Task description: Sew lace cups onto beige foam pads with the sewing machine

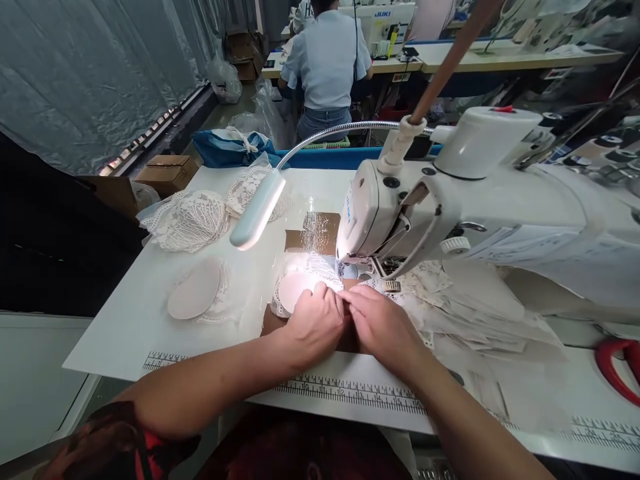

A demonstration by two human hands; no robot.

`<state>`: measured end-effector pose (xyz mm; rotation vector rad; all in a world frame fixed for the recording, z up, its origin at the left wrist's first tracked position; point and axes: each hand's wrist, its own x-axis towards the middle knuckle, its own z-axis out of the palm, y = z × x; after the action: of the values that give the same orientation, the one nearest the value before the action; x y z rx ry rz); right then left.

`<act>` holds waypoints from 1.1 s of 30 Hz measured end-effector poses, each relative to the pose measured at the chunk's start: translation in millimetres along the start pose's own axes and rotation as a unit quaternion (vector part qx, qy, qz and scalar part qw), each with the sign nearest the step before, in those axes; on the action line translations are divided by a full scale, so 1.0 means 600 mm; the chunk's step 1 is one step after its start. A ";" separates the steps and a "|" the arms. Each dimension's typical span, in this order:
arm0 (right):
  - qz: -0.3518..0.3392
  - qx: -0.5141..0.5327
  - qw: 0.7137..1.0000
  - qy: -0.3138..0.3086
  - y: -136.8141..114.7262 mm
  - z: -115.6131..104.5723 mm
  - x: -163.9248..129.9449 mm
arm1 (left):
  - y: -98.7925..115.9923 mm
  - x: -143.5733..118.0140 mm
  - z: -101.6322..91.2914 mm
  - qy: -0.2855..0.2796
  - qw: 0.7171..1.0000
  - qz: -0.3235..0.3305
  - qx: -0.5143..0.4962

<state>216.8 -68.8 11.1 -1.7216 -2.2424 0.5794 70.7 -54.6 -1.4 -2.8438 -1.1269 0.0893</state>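
Note:
Just in front of the needle area of a white sewing machine point(370, 200), a lace bra cup point(295, 287) with a smooth pale pad lies on the table. My left hand point(320, 317) is closed, its fingers pinching the right edge of that cup. My right hand point(380, 320) meets it there, thumb and fingertips pressed together at the same edge. What lies between the right fingertips is mostly covered by the fingers. A lit lamp point(259, 210) on a bendable metal neck hangs over the cup's left side.
Several lace cups point(190, 220) lie at the back left, and an oval pad on lace point(195, 293) at the left. Pale fabric pieces point(480, 327) are heaped right of my hands. Red-handled scissors point(620, 367) lie far right. Ahead, a person point(327, 60) sits facing away.

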 end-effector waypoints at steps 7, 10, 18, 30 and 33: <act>-0.035 -0.173 0.984 0.007 -0.002 0.025 -0.005 | -0.076 -0.021 -0.075 -0.105 0.928 0.064 -0.351; -0.042 -0.203 0.978 0.038 0.001 0.030 -0.006 | -0.094 -0.016 -0.058 -0.011 0.917 0.045 -0.396; -0.012 -0.222 0.974 0.046 -0.003 0.033 0.009 | -0.100 0.015 0.015 0.088 0.970 0.067 -0.217; 0.001 -0.231 0.971 0.060 -0.004 0.037 0.013 | -0.130 0.031 0.030 0.142 0.964 0.113 -0.193; -0.011 -0.228 0.972 0.063 -0.002 0.038 0.011 | -0.132 0.034 0.035 0.132 0.965 0.096 -0.207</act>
<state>204.2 -66.3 -8.9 -1.8632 -2.4294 -0.0635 29.8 18.1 -15.4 -3.1834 -0.8999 -0.5627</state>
